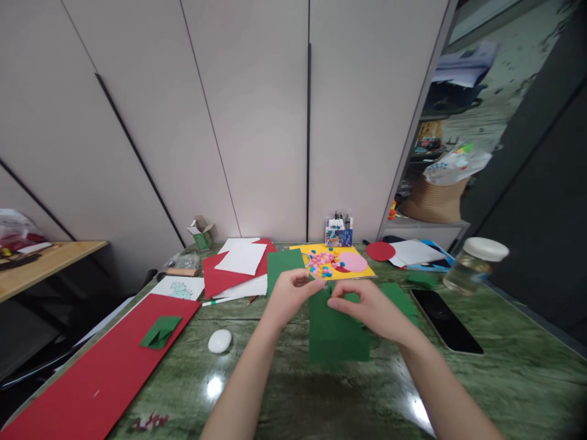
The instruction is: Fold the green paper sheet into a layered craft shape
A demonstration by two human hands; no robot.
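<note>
Bare forearms (242,391): mine, reaching forward over the table (190,370).
Long red paper sheet (98,366): flat on the table to my left, a small folded green paper piece (161,332) on it.
White sheet with a teal drawing (181,288): just beyond the red sheet's far end.
Glossy white rounded object (220,341): alone on the table, left of my arms.
White paper sheets (241,258): overlapping red paper near the cupboard.
Left fingers (313,286): mine, thumb and fingertip pinched together at the green sheet's upper edge.
Dark green rectangular paper sheet (339,339): in front of me, below and between both sets of fingers.
Yellow paper sheet (367,274): beyond my fingers, carrying small pink, blue and yellow pieces (323,260) and a pink disc (354,261).
Right fingers (346,307): mine, drawn close at the same upper edge; I cannot tell whether they grasp the sheet or a smaller scrap.
Black-screened phone (444,321): lying right of my right arm.
Clear jar with white lid (465,269): upright beyond the phone.
</note>
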